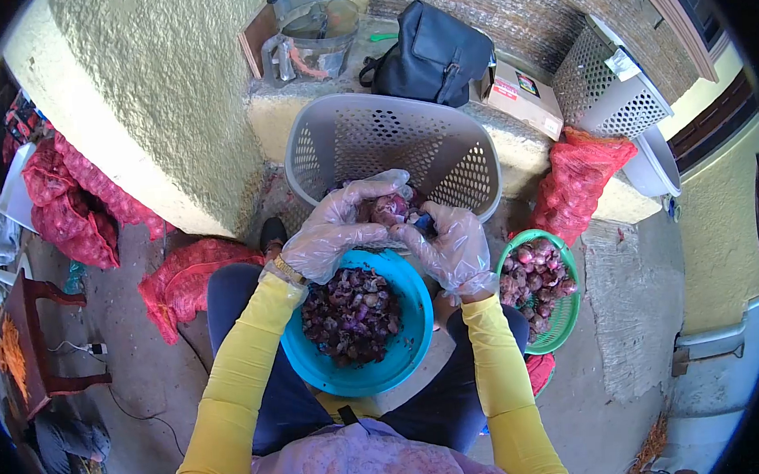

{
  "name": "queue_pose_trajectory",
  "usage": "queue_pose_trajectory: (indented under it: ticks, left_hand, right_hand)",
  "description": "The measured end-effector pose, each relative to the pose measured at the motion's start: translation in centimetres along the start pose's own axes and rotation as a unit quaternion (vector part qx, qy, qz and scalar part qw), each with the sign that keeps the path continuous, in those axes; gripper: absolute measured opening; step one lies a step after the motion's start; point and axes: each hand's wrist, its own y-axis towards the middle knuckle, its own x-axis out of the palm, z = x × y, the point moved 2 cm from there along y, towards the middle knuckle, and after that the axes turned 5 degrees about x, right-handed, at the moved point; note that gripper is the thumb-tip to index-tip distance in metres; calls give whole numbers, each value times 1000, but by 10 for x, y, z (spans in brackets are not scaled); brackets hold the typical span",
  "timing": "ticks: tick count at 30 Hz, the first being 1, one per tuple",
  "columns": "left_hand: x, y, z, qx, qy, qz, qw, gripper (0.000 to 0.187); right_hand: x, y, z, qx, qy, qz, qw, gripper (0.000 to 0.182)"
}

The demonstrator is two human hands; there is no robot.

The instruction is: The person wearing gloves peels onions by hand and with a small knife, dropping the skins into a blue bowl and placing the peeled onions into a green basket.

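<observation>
The left fingers [362,212] curl around an onion [388,209], and the right fingers [425,225] close in on its other side, pinching something small and dark, both hands gloved and just above the blue basin [420,297]. Beyond the basin, the grey basket [389,103] opens wide, its near rim close under the hands. Right of the basin, past a knee, sits the green basket [565,323], with bare floor [627,309] beyond its outer edge.
</observation>
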Motion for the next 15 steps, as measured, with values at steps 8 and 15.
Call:
queue_pose_trajectory:
  ticks: [8,15]
  left_hand:
    - [-4,-1,-3,-17,4,6,1000,63]
    - [-3,0,-3,12,39,1,999,60]
  right_hand:
    - [1,0,-2,24,18,-24,999,43]
    - [3,0,-1,8,28,-17,999,40]
